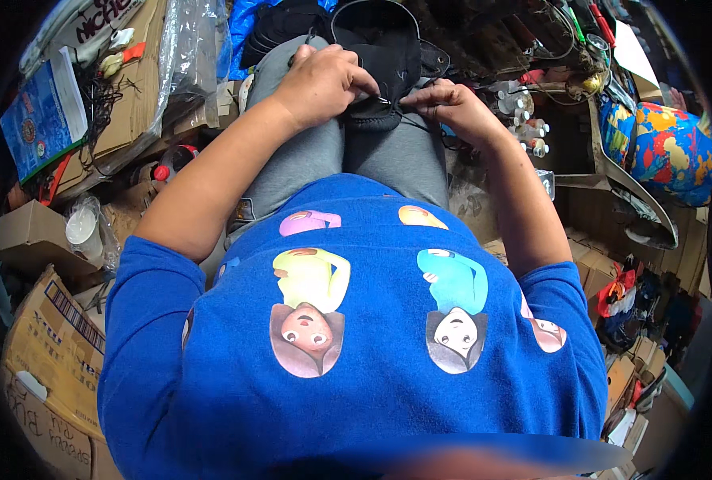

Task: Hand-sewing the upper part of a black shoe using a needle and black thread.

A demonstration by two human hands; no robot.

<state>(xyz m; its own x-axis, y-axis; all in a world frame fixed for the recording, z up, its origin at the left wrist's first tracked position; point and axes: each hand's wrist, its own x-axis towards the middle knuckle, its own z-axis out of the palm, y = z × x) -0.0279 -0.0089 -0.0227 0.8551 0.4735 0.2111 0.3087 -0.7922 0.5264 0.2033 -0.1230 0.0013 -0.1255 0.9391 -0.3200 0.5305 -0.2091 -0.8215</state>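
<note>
On my lap lies a black shoe-like piece (373, 120) of dark fabric with a ribbed rounded edge and a wide loop at its far end. My left hand (324, 80) is over my left thigh, its fingers bent. Its fingertips are closed on a thin, shiny needle-like pin (384, 101) at the black piece. My right hand (452, 110) is at the right side of the piece, thumb and fingertips pinched together close to the pin. Whatever lies between those fingertips is too small to make out. A thin dark strand (428, 126) runs below them.
Flattened cardboard in clear plastic (136, 80) and a blue book (45, 116) are at the left. A cardboard box (40, 236) stands below them. Several small clear bottles (532, 136) are beyond my right forearm. A colourful paint-splash-patterned bundle (672, 152) is at the far right.
</note>
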